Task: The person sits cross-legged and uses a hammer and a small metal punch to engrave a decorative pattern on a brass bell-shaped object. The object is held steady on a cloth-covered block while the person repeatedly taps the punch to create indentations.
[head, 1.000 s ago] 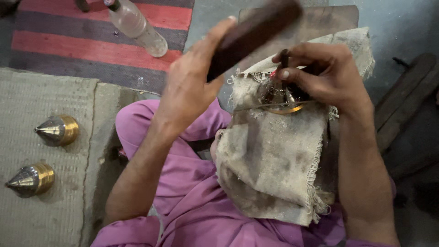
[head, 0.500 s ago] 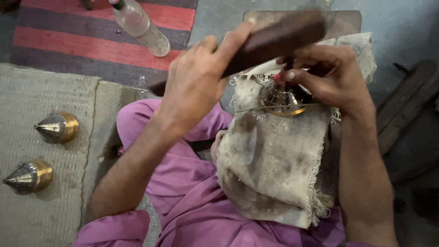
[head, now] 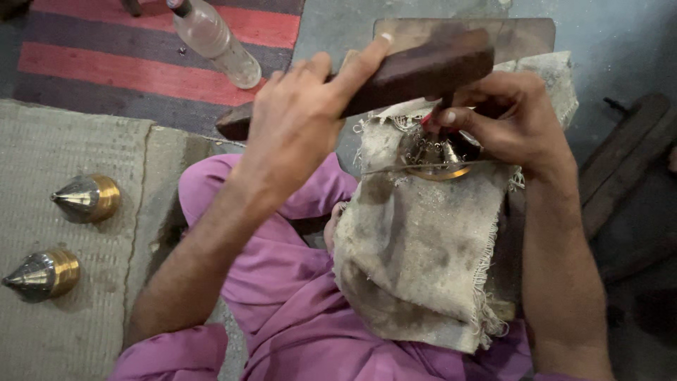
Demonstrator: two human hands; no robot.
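My left hand grips a dark wooden block and holds it flat just above a thin chisel-like tool. My right hand pinches that thin tool upright, its tip on a brass cone-shaped piece with cut patterns. The brass piece rests on a stained burlap cloth spread over my lap. A thin wire lies across the piece. I wear purple trousers.
Two finished brass and silver cones lie on a woven mat at left. A plastic bottle lies on a red striped rug. Dark wooden pieces sit at right on the grey floor.
The wooden block in my left hand has swung down from a raised tilt to nearly level over the thin tool. My right hand has stayed on the brass piece.
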